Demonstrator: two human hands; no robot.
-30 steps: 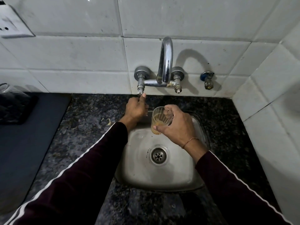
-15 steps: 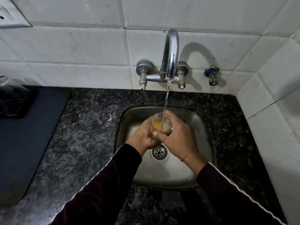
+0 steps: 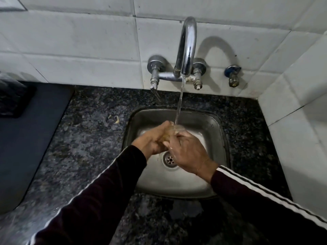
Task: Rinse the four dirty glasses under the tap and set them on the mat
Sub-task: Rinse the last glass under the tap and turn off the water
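Glass (image 3: 172, 132), clear with a yellowish residue inside, sits between both hands over the steel sink (image 3: 219, 131), directly under the stream from the tap (image 3: 187, 50). Left hand (image 3: 152, 138) wraps its curled fingers round the near side of the glass; right hand (image 3: 187, 149) curls round the other side, fingers wet. Motion blur hides the rim, so whether any finger reaches inside cannot be told.

Step in hand, as judged: rinsing one glass.

Notes for doing it well:
- Keep the mouth of the glass under the falling water so the stream strikes the residue, not the knuckles.
- Turn the glass between the palms, letting water sweep the whole inner wall (yellow film looks likely to cling near the base).
- Tip it out over the drain (image 3: 169, 159) and check for clarity before leaving the sink.
- Hold firmly: wet glass is slippery, and a drop into the steel basin could chip it.

Mat (image 3: 26, 138), dark, lies on the stone counter (image 3: 85, 142) well to the left; it shows no glasses on its visible part. Other dirty glasses are not in view.
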